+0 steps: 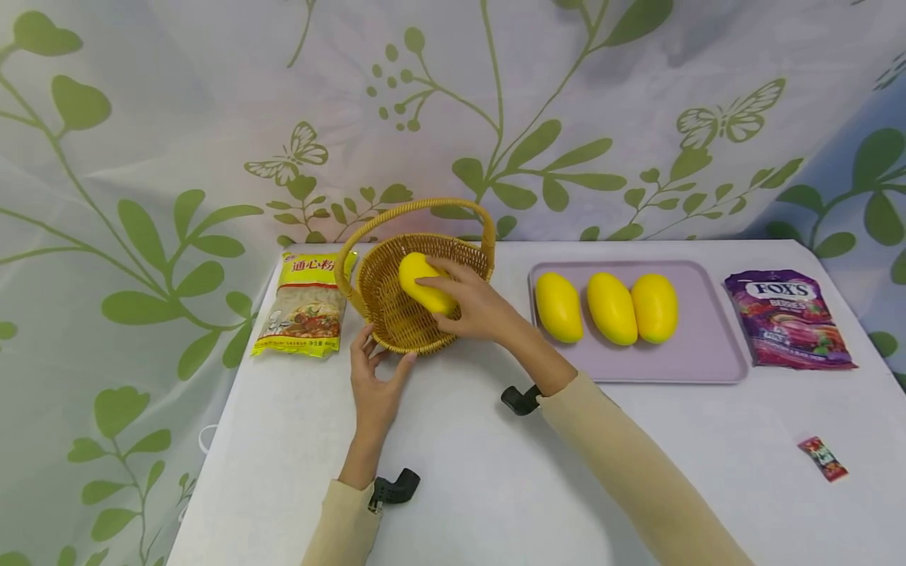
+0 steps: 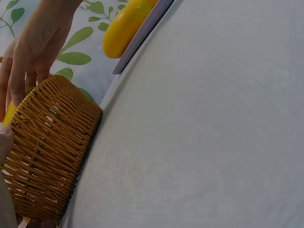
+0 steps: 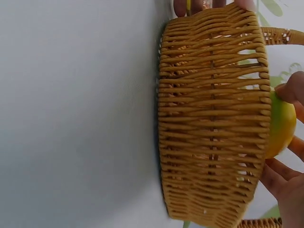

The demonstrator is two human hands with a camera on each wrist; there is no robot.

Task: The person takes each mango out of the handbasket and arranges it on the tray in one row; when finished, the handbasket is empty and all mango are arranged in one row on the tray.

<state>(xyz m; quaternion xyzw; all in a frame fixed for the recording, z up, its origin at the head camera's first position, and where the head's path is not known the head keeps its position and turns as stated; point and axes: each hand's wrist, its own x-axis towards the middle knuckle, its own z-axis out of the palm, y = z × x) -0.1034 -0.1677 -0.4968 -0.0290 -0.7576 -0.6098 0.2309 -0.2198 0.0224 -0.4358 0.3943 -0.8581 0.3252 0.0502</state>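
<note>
A wicker basket (image 1: pixel 418 346) with a tall arched handle stands on the table. My right hand (image 1: pixel 481 303) grips a yellow mango (image 1: pixel 425 287) over the basket's opening; its lower part dips inside the rim. In the right wrist view, the same mango (image 3: pixel 281 126) shows beyond the woven wall, fingers and thumb around it. At the basket's near left side, my left hand (image 1: pixel 375 389) holds the wall, thumb and fingers spread against the weave. Three more yellow mangoes, one of them the left mango (image 1: pixel 559 308), lie on a lilac tray (image 1: pixel 708 330) to the right.
A yellow-topped pasta bag (image 1: pixel 300 306) lies left of the basket. Right of the tray is a purple FOX'S candy bag (image 1: pixel 789 322), with a small red-wrapped candy (image 1: pixel 823 458) nearer the front. A leaf-patterned cloth (image 1: pixel 566 118) hangs behind the white table (image 1: pixel 495 487).
</note>
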